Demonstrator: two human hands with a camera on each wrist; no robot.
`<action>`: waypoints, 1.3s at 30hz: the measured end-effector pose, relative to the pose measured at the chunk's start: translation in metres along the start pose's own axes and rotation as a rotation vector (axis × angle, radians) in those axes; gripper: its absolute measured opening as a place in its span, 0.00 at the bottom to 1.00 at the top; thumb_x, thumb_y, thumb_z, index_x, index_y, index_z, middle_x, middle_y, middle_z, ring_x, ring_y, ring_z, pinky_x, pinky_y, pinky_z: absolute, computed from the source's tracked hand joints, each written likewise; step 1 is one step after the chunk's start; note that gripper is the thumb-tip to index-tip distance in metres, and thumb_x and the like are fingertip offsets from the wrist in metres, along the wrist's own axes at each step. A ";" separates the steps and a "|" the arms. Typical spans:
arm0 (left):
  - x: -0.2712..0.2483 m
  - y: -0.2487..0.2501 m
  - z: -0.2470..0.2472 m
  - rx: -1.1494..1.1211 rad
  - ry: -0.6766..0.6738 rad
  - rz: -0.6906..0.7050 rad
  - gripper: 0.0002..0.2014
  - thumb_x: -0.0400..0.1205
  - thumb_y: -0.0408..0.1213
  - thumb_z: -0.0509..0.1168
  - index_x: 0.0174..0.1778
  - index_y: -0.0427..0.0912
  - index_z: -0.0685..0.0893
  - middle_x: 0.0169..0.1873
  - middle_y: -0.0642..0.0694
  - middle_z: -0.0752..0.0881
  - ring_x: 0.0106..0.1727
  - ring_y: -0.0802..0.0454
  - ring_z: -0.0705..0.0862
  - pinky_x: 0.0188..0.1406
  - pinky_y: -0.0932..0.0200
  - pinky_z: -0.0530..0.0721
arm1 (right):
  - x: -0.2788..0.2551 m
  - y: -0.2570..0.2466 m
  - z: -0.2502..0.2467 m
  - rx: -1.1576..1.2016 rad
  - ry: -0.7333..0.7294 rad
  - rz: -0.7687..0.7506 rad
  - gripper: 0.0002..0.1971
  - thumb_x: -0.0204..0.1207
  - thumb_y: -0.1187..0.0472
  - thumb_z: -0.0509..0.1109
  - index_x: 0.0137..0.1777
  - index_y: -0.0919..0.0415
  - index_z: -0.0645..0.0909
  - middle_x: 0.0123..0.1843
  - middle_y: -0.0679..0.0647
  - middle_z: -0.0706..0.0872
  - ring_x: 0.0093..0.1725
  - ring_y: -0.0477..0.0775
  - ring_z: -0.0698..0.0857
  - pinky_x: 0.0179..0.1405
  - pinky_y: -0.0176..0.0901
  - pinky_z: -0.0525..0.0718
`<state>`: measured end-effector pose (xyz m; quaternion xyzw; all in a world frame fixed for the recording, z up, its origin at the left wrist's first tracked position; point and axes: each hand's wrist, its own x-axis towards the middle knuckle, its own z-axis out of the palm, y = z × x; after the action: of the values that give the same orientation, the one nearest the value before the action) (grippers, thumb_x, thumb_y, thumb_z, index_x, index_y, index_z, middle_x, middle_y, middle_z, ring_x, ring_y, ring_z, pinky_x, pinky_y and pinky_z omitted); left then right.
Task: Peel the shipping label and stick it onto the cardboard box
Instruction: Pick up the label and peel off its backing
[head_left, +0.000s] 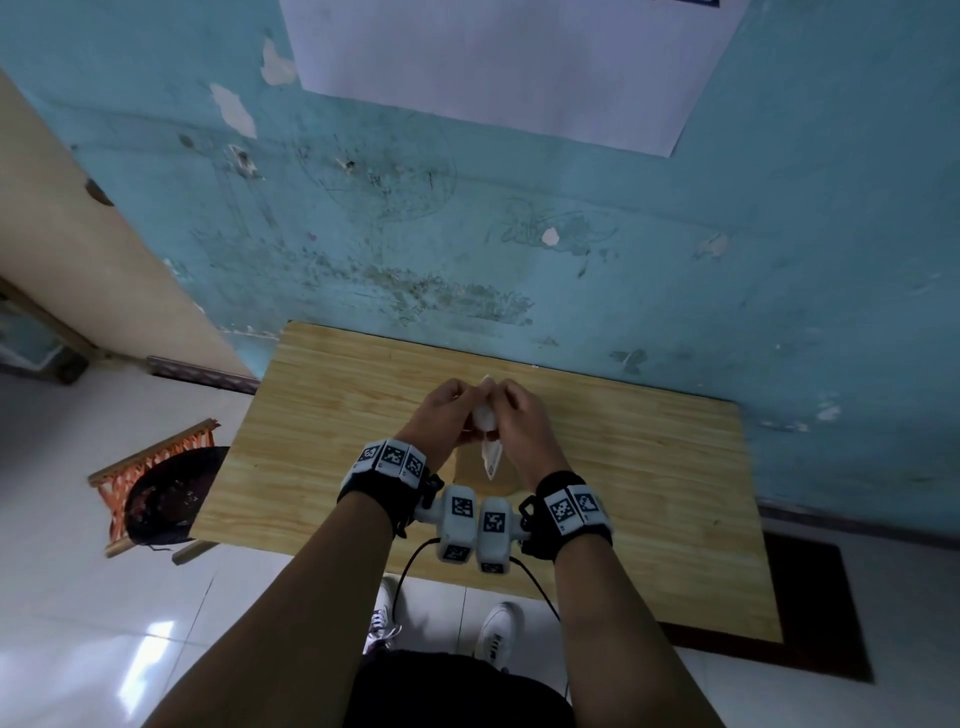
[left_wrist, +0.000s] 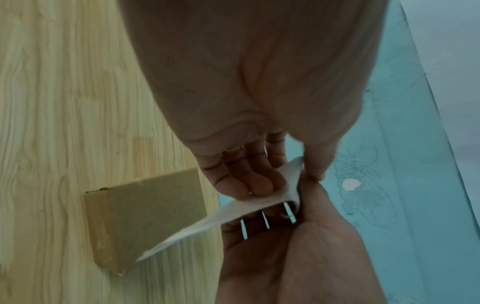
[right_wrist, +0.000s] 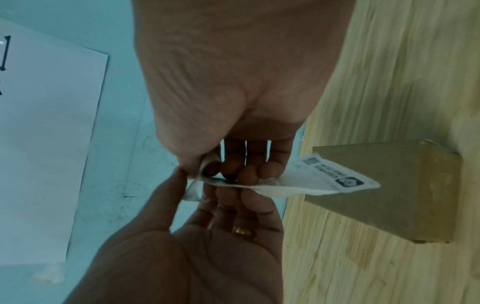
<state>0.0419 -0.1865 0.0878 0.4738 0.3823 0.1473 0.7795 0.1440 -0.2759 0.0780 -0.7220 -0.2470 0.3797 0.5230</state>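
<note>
Both my hands are raised together over the wooden table (head_left: 623, 467), holding a white shipping label (head_left: 491, 457) edge-up between them. My left hand (head_left: 457, 410) pinches its upper end between thumb and fingers (left_wrist: 257, 185); there the label (left_wrist: 233, 207) shows its blank back. My right hand (head_left: 514, 415) pinches the same end, fingers (right_wrist: 246, 170) on the printed face of the label (right_wrist: 324, 176). A small curled corner sits between the two thumbs. The brown cardboard box (right_wrist: 389, 195) rests on the table just below the hands, mostly hidden in the head view (head_left: 470, 470) and plain in the left wrist view (left_wrist: 145, 218).
The table stands against a worn blue wall with a white sheet (head_left: 519, 67) pinned above. On the floor to the left is an orange and wood stool (head_left: 156, 467) with a black item on it. A dark mat (head_left: 815, 597) lies at the right.
</note>
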 end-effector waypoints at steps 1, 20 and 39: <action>0.000 0.001 0.000 0.007 -0.015 0.014 0.14 0.88 0.45 0.67 0.48 0.36 0.80 0.36 0.39 0.85 0.40 0.42 0.88 0.50 0.45 0.91 | 0.000 0.000 0.001 0.014 -0.001 -0.003 0.25 0.95 0.47 0.64 0.53 0.71 0.85 0.45 0.70 0.90 0.42 0.56 0.85 0.43 0.51 0.83; 0.002 0.006 -0.004 -0.022 0.007 -0.036 0.18 0.87 0.44 0.64 0.51 0.29 0.87 0.44 0.35 0.87 0.45 0.39 0.86 0.47 0.45 0.86 | -0.003 0.001 0.003 0.356 0.038 0.066 0.26 0.87 0.47 0.70 0.57 0.76 0.86 0.60 0.82 0.89 0.58 0.81 0.91 0.72 0.78 0.85; 0.006 -0.007 -0.008 0.202 0.004 0.204 0.14 0.88 0.43 0.67 0.44 0.38 0.75 0.29 0.38 0.84 0.26 0.47 0.81 0.25 0.57 0.78 | 0.002 0.001 0.005 -0.003 0.133 -0.019 0.29 0.94 0.41 0.63 0.52 0.70 0.86 0.40 0.60 0.83 0.38 0.56 0.81 0.39 0.49 0.79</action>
<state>0.0388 -0.1815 0.0774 0.5860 0.3466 0.1874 0.7080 0.1409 -0.2722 0.0757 -0.7440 -0.2191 0.3256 0.5408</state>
